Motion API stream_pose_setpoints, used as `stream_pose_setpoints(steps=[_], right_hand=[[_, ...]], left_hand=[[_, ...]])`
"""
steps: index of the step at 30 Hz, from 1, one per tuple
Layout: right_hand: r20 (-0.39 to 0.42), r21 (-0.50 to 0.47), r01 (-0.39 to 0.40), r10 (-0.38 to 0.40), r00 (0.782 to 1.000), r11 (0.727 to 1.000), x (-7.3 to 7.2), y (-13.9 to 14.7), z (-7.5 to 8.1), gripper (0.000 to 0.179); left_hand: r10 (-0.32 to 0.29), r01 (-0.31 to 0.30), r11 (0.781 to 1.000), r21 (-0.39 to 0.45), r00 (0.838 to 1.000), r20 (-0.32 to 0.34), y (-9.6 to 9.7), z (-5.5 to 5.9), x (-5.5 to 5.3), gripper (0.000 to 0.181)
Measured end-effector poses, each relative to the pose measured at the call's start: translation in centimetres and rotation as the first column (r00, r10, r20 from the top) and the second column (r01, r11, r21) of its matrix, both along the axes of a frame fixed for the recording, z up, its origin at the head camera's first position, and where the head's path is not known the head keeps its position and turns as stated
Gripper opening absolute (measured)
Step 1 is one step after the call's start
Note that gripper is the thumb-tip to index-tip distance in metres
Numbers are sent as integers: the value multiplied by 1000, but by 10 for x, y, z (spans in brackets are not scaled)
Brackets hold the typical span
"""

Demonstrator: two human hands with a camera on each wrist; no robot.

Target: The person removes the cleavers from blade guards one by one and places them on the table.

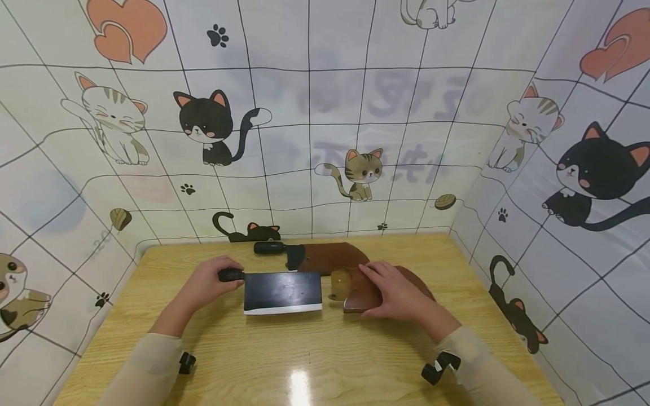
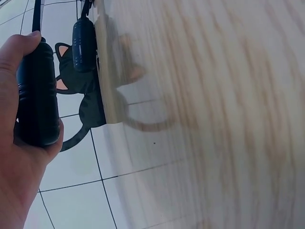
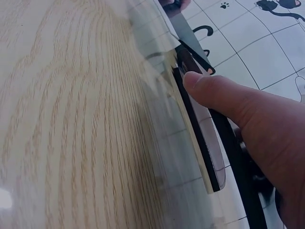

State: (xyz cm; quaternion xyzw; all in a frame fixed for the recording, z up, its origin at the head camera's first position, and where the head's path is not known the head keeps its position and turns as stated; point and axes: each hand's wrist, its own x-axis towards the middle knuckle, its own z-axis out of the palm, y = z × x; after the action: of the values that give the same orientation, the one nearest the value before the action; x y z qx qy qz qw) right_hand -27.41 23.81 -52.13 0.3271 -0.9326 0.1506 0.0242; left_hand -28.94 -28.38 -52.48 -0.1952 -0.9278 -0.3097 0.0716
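Note:
A cleaver with a dark blade and a bright cutting edge facing me is held by its black handle. My left hand grips that handle, thumb along it in the left wrist view. My right hand holds a brown leather sheath, thumb at its near edge and fingers over its far side. A tan flap at the sheath's left end points toward the cleaver, a small gap between them. Part of the sheath is hidden under the right hand.
Behind lies a second knife, its black handle to the left and its blade inside a brown sheath. Everything is on a wooden table. A cloth with printed cats hangs around the back and sides.

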Motion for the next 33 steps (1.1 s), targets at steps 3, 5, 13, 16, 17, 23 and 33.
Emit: stream_pose_setpoints(steps=[3, 5, 13, 16, 17, 23, 33], right_hand=[[7, 8, 1, -1, 1000, 1000, 0, 3, -1, 119], [30, 2, 2, -2, 1000, 1000, 0, 4, -1, 119], [65, -6, -12, 13, 998, 1000, 2, 8, -5, 117], [73, -5, -23, 23, 997, 1000, 3, 8, -8, 116], [77, -3, -24, 24, 997, 1000, 3, 8, -8, 116], [107, 13, -15, 14, 994, 1000, 2, 7, -13, 117], [153, 1, -4, 4, 988, 1000, 1, 6, -18, 118]], left_hand=[[-2, 2, 1000, 5, 1000, 11, -2, -1, 0, 28], [-5, 5, 1000, 5, 1000, 20, -4, -2, 0, 28], [-30, 29, 1000, 6, 999, 43, -10, -11, -3, 26], [-44, 44, 999, 1, 998, 49, -10, -13, -4, 25], [-46, 46, 999, -1, 997, 54, -10, -13, -4, 24], [-54, 56, 998, -26, 995, 84, -9, -14, -5, 23], [-56, 61, 997, -49, 993, 106, -11, -19, -8, 21]])
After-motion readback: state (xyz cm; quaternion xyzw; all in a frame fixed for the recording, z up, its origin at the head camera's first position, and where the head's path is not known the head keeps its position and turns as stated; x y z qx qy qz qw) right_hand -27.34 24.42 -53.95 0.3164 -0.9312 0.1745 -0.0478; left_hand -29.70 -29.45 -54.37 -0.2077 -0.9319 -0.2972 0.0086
